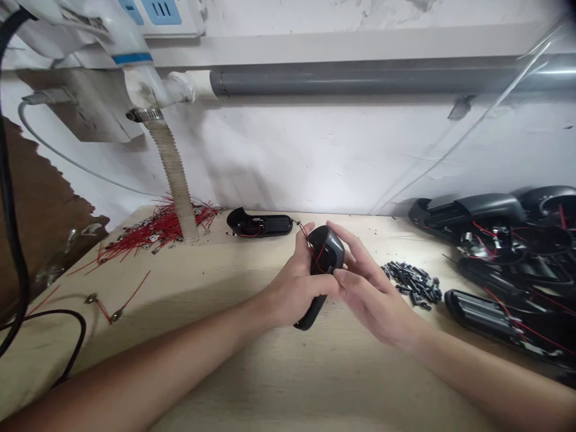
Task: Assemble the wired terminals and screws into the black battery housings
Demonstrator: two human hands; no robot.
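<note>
- Black casing: elongated, rounded upper end, small pale lettering
- Red wires cross it
- Left hand and right hand pinch it between fingers

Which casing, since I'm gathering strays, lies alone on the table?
The open casing beyond and left of the held casing; the others are piled at right.

Bare forearms taper to narrower wrists and uncovered hands.
</note>
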